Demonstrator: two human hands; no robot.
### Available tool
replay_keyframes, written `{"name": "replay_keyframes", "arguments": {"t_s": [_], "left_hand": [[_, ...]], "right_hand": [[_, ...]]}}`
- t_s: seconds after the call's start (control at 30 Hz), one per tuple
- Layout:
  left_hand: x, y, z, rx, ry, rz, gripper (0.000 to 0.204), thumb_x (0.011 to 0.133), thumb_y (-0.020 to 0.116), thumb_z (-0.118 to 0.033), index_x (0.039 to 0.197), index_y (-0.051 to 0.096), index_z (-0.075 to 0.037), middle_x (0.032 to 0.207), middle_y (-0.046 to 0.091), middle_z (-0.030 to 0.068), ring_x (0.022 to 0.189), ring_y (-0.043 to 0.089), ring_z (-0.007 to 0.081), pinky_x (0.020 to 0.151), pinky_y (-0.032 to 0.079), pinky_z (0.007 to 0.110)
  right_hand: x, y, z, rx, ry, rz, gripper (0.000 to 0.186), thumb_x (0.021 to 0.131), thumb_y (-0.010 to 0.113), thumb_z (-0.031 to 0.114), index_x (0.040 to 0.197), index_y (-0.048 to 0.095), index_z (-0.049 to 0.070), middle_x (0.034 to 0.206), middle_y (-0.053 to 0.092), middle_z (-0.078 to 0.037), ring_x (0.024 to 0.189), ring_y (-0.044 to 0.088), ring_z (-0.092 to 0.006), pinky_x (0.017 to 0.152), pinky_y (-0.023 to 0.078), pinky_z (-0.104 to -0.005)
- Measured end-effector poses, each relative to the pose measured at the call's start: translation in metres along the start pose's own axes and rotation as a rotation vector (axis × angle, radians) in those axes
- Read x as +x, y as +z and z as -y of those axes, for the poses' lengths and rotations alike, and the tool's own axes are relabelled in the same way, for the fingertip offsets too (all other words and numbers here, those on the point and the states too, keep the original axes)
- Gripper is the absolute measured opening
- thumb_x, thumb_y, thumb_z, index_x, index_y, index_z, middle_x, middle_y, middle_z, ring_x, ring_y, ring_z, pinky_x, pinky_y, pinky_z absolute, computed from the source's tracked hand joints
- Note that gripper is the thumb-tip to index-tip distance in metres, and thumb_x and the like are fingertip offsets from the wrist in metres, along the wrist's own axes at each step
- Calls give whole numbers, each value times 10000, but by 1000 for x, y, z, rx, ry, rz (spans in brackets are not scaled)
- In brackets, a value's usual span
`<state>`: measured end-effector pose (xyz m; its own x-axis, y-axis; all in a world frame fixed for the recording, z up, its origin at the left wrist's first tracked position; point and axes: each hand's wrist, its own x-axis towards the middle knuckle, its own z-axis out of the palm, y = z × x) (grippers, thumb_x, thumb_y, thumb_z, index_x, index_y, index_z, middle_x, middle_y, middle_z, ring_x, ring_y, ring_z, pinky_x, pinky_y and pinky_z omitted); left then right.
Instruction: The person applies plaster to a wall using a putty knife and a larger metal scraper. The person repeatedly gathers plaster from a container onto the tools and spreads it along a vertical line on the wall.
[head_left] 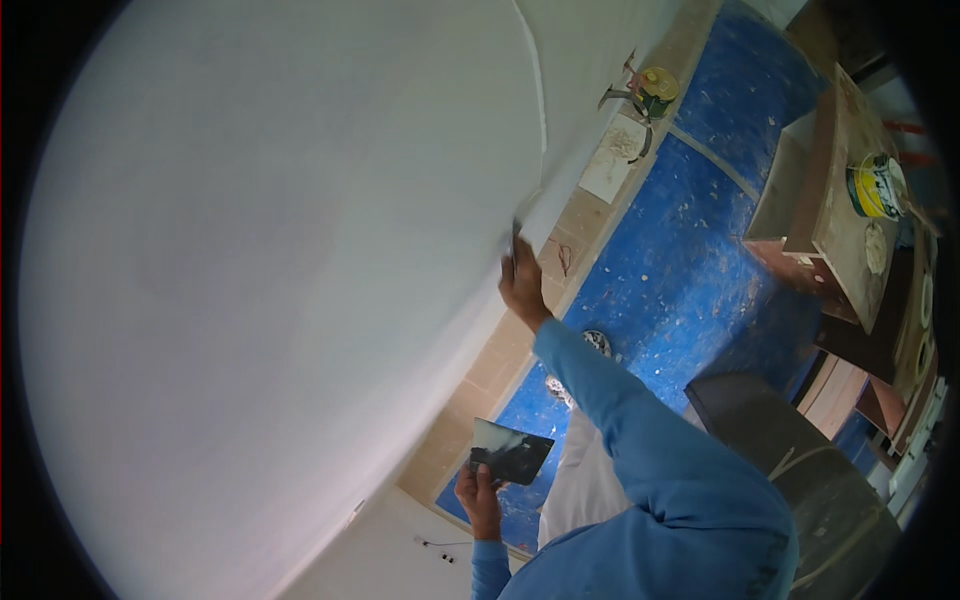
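My right hand (525,285) is closed around a thin, dark-bladed tool that looks like a putty knife (516,235). Its blade meets the pale wall (300,250) and is partly blurred. Just above the blade, a raised white line (537,90) runs up the wall in a curve. Lower down, my left hand (480,500) grips a flat, dark rectangular plate (515,462) by its edge, thumb on top. Whitish paste or a sheen covers part of that plate. It is held apart from the wall.
Blue, paint-spotted sheeting (680,240) lies on the floor beside a tan tile strip (485,365). Near the wall stand a yellow-lidded can (658,88) and a white board (612,165). At right, a bucket (875,187) rests on wooden furniture (835,220), near a grey covered object (780,430).
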<state>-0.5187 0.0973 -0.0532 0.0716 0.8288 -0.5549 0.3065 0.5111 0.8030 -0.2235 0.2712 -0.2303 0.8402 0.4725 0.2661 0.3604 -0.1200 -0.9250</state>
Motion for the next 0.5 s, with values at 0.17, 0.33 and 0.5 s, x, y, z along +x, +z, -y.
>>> {"name": "replay_keyframes", "arguments": {"t_s": [0.17,0.33,0.5], "left_hand": [[11,19,-20,16,24,47,194,979,541,-119,1077,618,29,944,695,96,789,684,156,641,600,294],[11,12,-22,141,89,23,198,975,536,-92,1073,616,59,929,689,109,795,681,153,629,601,296],[4,4,-16,152,58,-37,173,971,539,-80,1049,616,55,885,672,88,746,658,134,627,582,281]], "right_hand": [[-3,-29,-71,362,592,278,189,899,577,110,937,686,-39,727,648,-64,670,614,-150,622,499,-352],[69,-47,-123,630,1030,86,122,788,654,65,880,637,-13,801,634,-96,639,601,-205,567,474,-370],[108,-44,-162,787,1242,-20,159,880,651,55,1018,633,-23,943,660,-137,816,657,-279,734,539,-434]]}}
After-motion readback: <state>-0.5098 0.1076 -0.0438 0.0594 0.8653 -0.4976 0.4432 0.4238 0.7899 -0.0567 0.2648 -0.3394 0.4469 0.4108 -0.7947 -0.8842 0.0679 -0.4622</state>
